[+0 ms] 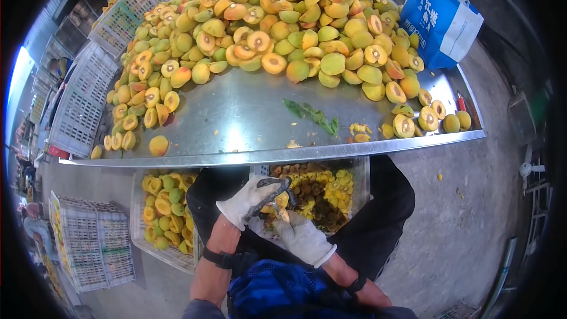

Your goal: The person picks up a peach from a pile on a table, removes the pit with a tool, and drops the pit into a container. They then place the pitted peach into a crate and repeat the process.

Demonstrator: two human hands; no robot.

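Over the crate between my knees, my left hand [257, 198], in a white glove with a dark palm and fingers, is closed around a piece of yellow peach [282, 200]. Just below and to its right, my right hand [303, 237], in a greyish glove, grips a small tool [284, 215] with a pale tan part, held against the peach. The tool's exact shape is hidden by the fingers. Beneath both hands, the crate [361, 186] holds brown pits and yellow peach scraps.
A metal table [236, 115] bears a big heap of halved peaches [260, 41], some leaves [310, 115], a red-handled tool [461, 102] and a blue bag [434, 20]. At left stand a crate of peach halves [168, 207] and white crates [97, 245]. The table's front edge lies just beyond my hands.
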